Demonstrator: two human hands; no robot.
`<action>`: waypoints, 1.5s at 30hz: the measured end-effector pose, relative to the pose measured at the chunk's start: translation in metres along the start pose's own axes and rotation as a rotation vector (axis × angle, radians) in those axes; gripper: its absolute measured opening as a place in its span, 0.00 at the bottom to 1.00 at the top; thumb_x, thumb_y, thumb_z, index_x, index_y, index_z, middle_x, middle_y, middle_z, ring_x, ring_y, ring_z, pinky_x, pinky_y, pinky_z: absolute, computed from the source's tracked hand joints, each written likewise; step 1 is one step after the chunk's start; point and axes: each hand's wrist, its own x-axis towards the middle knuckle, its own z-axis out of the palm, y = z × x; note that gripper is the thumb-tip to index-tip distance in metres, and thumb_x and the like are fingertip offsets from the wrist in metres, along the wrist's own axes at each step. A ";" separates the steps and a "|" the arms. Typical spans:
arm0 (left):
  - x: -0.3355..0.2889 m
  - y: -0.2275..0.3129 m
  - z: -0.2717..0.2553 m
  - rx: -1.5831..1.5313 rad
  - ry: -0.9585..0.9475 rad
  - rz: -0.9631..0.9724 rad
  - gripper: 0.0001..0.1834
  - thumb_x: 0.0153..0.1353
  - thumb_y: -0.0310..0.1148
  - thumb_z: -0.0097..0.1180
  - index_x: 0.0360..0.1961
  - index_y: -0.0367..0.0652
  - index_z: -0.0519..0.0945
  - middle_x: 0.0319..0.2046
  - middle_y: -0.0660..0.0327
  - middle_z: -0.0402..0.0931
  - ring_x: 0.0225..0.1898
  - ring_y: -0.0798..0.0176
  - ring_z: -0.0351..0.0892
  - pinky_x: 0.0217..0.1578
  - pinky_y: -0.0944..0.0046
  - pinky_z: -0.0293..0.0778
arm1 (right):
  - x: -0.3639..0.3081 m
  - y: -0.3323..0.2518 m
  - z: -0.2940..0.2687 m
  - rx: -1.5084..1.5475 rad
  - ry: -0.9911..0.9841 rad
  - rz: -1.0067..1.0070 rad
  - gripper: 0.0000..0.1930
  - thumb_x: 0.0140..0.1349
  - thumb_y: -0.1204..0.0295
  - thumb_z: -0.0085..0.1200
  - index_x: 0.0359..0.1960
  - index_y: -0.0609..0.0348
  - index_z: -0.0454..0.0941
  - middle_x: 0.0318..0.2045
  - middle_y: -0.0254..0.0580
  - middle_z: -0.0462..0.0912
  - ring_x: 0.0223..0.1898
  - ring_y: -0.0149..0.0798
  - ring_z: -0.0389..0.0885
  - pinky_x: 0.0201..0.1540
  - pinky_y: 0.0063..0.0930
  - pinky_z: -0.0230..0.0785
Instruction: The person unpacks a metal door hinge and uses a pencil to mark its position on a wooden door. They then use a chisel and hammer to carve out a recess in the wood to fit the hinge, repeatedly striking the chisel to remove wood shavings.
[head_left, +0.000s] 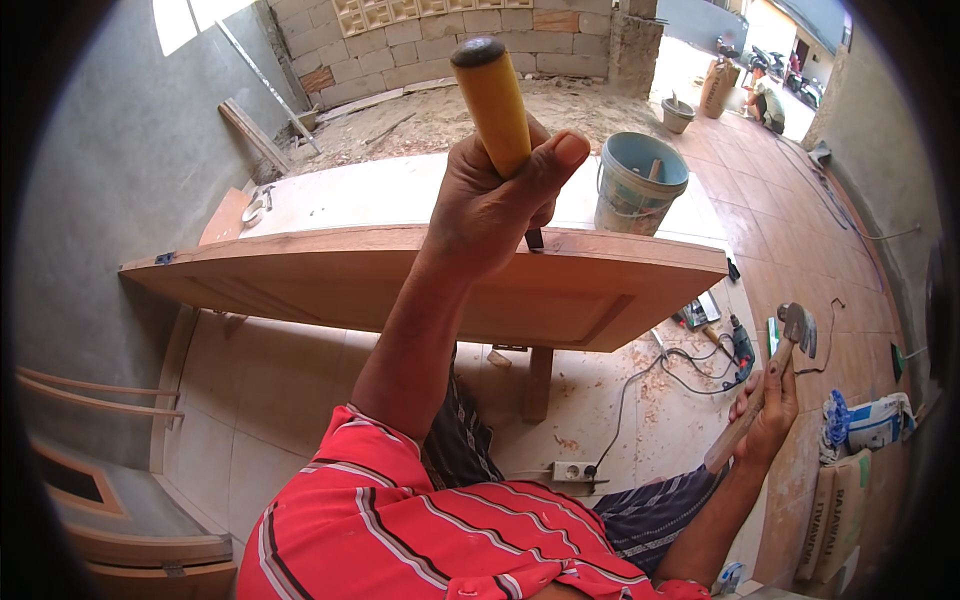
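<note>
My left hand (485,205) is wrapped round the yellow handle of a chisel (497,115), thumb up along it. The chisel points down, and its dark blade meets the upper edge of a wooden panel door (420,285) that stands on its long side. Near the door's left end a small dark hinge (165,258) sits on that edge. Out to the right and lower, my right hand (768,410) grips the wooden handle of a claw hammer (797,328). The hammer head is raised, well apart from the chisel.
Behind the door stands a blue bucket (642,185). A corded drill (741,348) and its cable lie on the tiles at right, near wood shavings and a socket block (574,470). Sacks (835,515) line the right wall. Another person (768,100) crouches far off.
</note>
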 end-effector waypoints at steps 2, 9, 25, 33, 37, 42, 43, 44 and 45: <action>-0.001 0.000 0.000 0.001 -0.001 0.008 0.15 0.75 0.37 0.61 0.30 0.51 0.71 0.20 0.74 0.61 0.18 0.78 0.56 0.18 0.71 0.52 | 0.001 0.002 0.000 0.009 -0.005 0.005 0.22 0.79 0.62 0.52 0.69 0.54 0.71 0.27 0.32 0.70 0.17 0.24 0.69 0.16 0.21 0.66; -0.001 -0.001 0.002 -0.001 0.005 0.044 0.13 0.75 0.37 0.61 0.32 0.49 0.75 0.19 0.74 0.61 0.18 0.79 0.56 0.18 0.71 0.51 | 0.003 0.007 -0.005 0.013 -0.033 0.010 0.20 0.79 0.62 0.52 0.68 0.54 0.72 0.27 0.32 0.71 0.17 0.25 0.70 0.16 0.21 0.66; -0.002 -0.002 0.002 0.032 -0.012 0.029 0.13 0.75 0.36 0.61 0.31 0.49 0.74 0.18 0.74 0.61 0.17 0.79 0.56 0.18 0.71 0.51 | -0.002 0.003 -0.003 -0.005 -0.026 0.000 0.18 0.79 0.63 0.52 0.64 0.56 0.73 0.27 0.32 0.72 0.17 0.24 0.69 0.15 0.22 0.66; -0.009 -0.001 0.015 0.152 -0.041 0.099 0.14 0.74 0.32 0.61 0.29 0.47 0.73 0.18 0.72 0.65 0.18 0.78 0.58 0.18 0.70 0.54 | -0.011 -0.008 0.015 -0.042 -0.110 -0.110 0.17 0.77 0.67 0.54 0.61 0.64 0.76 0.26 0.33 0.72 0.18 0.24 0.70 0.19 0.20 0.64; -0.009 0.000 0.014 0.145 -0.058 0.091 0.15 0.73 0.32 0.62 0.28 0.47 0.72 0.18 0.72 0.66 0.19 0.78 0.61 0.19 0.70 0.57 | -0.012 -0.045 0.034 -0.233 -0.292 -0.293 0.22 0.76 0.70 0.55 0.67 0.67 0.75 0.32 0.36 0.80 0.24 0.23 0.73 0.26 0.17 0.66; -0.012 0.001 0.011 0.141 -0.076 0.070 0.14 0.73 0.32 0.63 0.29 0.46 0.74 0.19 0.71 0.68 0.20 0.77 0.64 0.21 0.70 0.60 | -0.018 -0.126 0.106 -0.307 -0.499 -0.645 0.26 0.74 0.73 0.59 0.72 0.65 0.71 0.46 0.40 0.86 0.40 0.25 0.76 0.42 0.20 0.67; -0.014 0.002 0.011 0.155 -0.069 0.077 0.14 0.73 0.32 0.63 0.29 0.46 0.75 0.19 0.71 0.68 0.20 0.77 0.64 0.21 0.70 0.61 | -0.018 -0.141 0.119 -0.328 -0.515 -0.751 0.26 0.74 0.74 0.59 0.71 0.65 0.72 0.47 0.40 0.86 0.40 0.25 0.75 0.42 0.20 0.67; -0.015 0.002 0.010 0.171 -0.065 0.061 0.13 0.72 0.32 0.64 0.29 0.46 0.76 0.20 0.72 0.69 0.21 0.78 0.66 0.22 0.71 0.63 | -0.018 -0.157 0.130 -0.354 -0.523 -0.859 0.25 0.74 0.74 0.58 0.71 0.65 0.72 0.48 0.40 0.87 0.40 0.25 0.75 0.43 0.20 0.66; -0.016 0.004 0.012 0.158 -0.057 0.044 0.14 0.71 0.33 0.66 0.28 0.45 0.77 0.21 0.73 0.70 0.24 0.79 0.66 0.24 0.71 0.63 | -0.017 -0.170 0.144 -0.326 -0.486 -0.984 0.25 0.75 0.73 0.57 0.71 0.64 0.72 0.43 0.36 0.86 0.33 0.22 0.71 0.35 0.18 0.63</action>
